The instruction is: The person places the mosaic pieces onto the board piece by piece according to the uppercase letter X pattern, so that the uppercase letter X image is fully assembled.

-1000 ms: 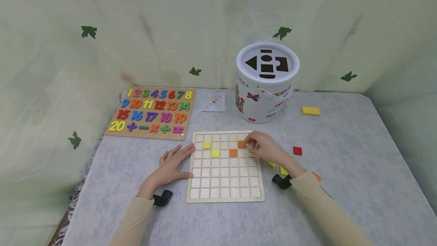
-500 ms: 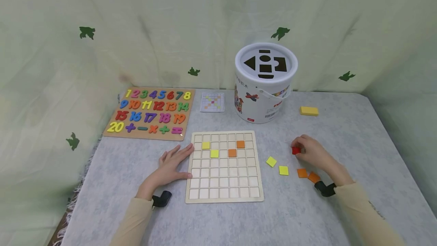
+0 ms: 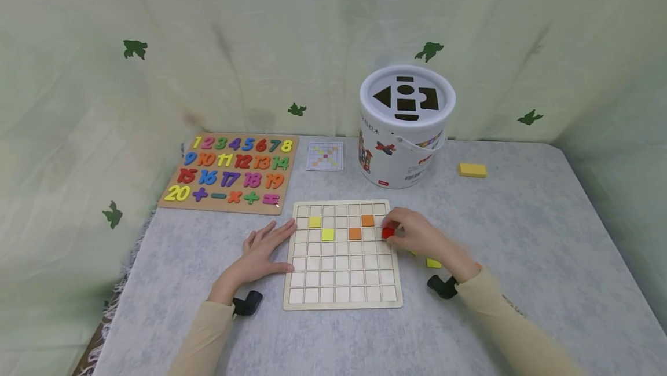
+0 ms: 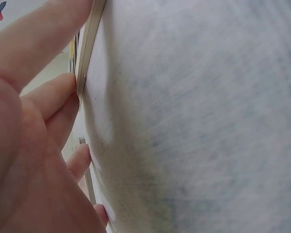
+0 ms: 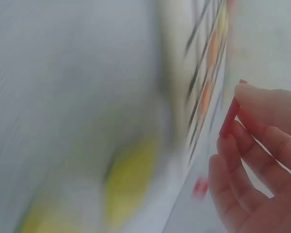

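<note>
Standing beyond grid board [image 3: 341,263]: white bucket [image 3: 403,132], beside pattern card [image 3: 325,156].

The thin red tile [image 3: 388,233] is pinched by the right hand [image 3: 418,236] at the right edge of the board [image 3: 342,263], which is pale, gridded, lies flat and bears two yellow tiles [image 3: 327,234] and two orange tiles [image 3: 355,234].

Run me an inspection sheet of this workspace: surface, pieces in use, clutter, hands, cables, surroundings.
Surface: pale tablecloth, fringed at left.
Pieces in use: grid board with two yellow tiles and two orange tiles; loose yellow tiles right of it, partly hidden; pattern card beyond.
Clutter: number puzzle, white bucket, yellow block.
Left hand: touches the board's left edge.
Right hand: pinches a red tile by the board's right edge.
Cables: nothing seen.
Surroundings: pale curtain with green bird shapes.
</note>
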`<act>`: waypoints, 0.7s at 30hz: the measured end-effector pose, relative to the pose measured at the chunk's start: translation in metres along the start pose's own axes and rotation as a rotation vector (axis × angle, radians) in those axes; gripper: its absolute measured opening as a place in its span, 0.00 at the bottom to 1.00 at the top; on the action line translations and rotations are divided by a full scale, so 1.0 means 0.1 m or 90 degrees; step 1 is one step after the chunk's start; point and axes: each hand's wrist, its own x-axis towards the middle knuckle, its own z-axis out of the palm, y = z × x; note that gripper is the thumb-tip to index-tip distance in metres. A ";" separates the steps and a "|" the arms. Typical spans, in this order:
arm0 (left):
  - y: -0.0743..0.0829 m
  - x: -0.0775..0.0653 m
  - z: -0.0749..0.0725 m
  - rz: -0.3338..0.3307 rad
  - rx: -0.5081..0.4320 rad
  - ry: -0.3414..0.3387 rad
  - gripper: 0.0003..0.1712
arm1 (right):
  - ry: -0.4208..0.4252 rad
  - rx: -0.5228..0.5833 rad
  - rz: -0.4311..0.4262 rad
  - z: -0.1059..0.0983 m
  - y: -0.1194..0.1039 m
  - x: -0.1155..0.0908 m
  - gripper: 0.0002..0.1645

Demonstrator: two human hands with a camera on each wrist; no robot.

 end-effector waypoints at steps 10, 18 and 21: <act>0.01 0.00 -0.01 0.000 -0.006 -0.004 0.53 | -0.066 -0.068 -0.117 0.48 -0.50 0.42 0.09; 0.00 0.00 -0.01 -0.002 -0.003 -0.002 0.53 | -0.064 -0.089 -0.100 0.56 -0.56 0.48 0.08; 0.00 0.00 -0.01 0.001 -0.004 -0.003 0.53 | -0.054 -0.038 -0.075 0.47 -0.50 0.41 0.08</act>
